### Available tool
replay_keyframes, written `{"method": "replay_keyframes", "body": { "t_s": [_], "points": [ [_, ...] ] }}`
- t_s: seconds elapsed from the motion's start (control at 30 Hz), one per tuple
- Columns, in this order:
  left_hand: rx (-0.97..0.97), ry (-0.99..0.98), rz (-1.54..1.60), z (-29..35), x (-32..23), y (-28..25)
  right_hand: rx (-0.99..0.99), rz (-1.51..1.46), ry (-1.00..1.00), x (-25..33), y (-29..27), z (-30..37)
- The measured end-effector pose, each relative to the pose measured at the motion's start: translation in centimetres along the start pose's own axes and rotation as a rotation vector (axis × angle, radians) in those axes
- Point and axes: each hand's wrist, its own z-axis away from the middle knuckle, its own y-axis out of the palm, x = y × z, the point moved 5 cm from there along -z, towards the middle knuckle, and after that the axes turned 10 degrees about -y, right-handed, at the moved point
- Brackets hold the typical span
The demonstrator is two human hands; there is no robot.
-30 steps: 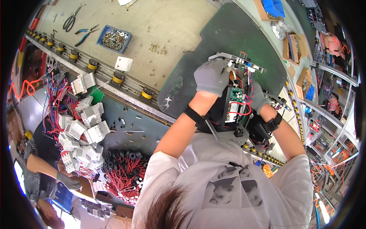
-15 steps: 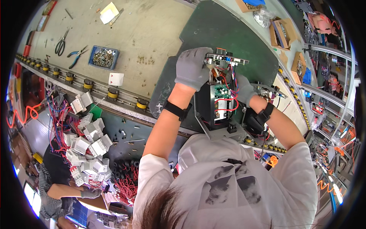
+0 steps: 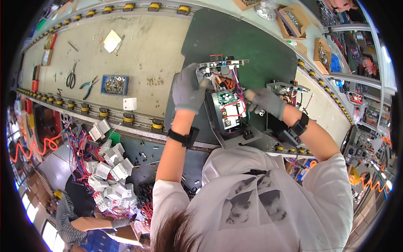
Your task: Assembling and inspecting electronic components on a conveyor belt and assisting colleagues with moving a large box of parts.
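In front of me stands an electronic device chassis (image 3: 231, 140), a black-and-grey metal housing with a green circuit board (image 3: 227, 98). At its far end is a panel (image 3: 224, 64) with sockets, joined by red, blue and other wires (image 3: 238, 82) to the inside. A copper-coloured coil (image 3: 226, 82) sits below the panel. My left hand (image 3: 187, 89), in a grey glove, closes on the panel's left end. My right hand (image 3: 268, 103), gloved too, is beside the chassis, its fingers bent near the wires. What lies between those fingertips is hidden.
A second, similar unit (image 3: 289, 89) stands right of my right hand. Left on the bench lie a blue tray of screws (image 3: 114, 85), pliers (image 3: 88, 87) and scissors (image 3: 71, 78). Roller rails (image 3: 128, 118) border the bench. A co-worker's gloved hand (image 3: 121, 222) is by grey-white breakers (image 3: 119, 191).
My view has shifted. My right hand has drawn back from behind the wires to the chassis's right side. My left hand has slid lower along the panel's left end.
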Motion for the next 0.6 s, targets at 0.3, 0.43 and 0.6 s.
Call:
{"method": "replay_keyframes", "body": {
  "t_s": [0.3, 0.43, 0.6],
  "points": [
    [0.029, -0.229, 0.288, 9.1, 0.9, -1.8, -0.19, 0.507, -0.459, -1.4, -3.0, -0.2],
    [0.171, -0.307, 0.267, 13.0, 0.4, -1.8, -0.247, -0.207, -0.338, -0.6, -6.5, 2.7],
    [0.468, -0.452, 0.264, 17.6, 3.2, 2.9, -0.333, 0.084, -0.431, -1.5, -6.6, 5.7]
  ]
}}
